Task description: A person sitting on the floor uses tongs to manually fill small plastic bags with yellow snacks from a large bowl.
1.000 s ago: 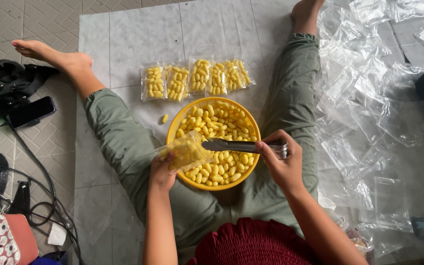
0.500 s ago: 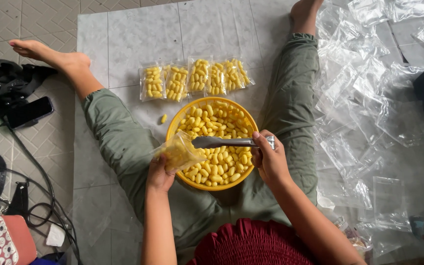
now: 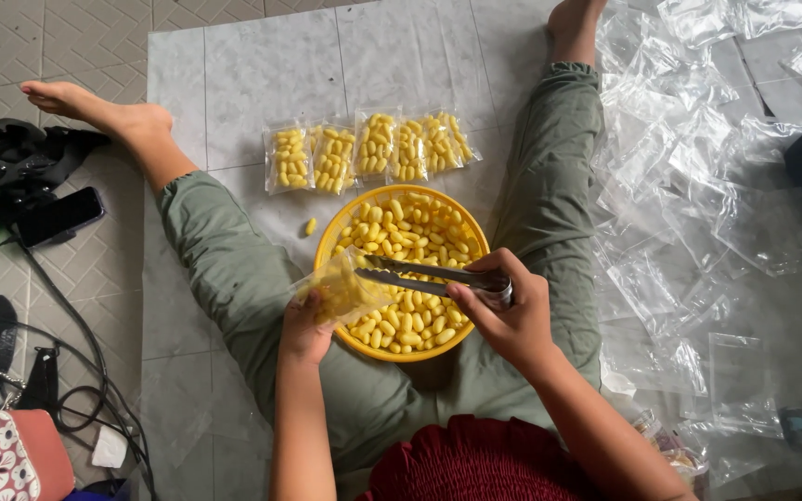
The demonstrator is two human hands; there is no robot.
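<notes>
Tongs [image 3: 429, 275] now reach the bag [image 3: 341, 292] my left hand [image 3: 306, 325] pinches open; clenched in my right hand [image 3: 510, 320], they could drop pieces beside the basket [image 3: 331, 243].

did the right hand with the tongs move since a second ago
Yes. The right hand has slid left, further over the yellow basket, carrying the tongs' tips to the clear bag in the left hand.

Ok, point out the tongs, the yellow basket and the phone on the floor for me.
tongs [image 3: 420, 273], head view, on the middle of the metal arms.
yellow basket [image 3: 329, 245], head view, on its left rim.
phone [image 3: 59, 216], head view, on the middle of its dark screen.
</notes>
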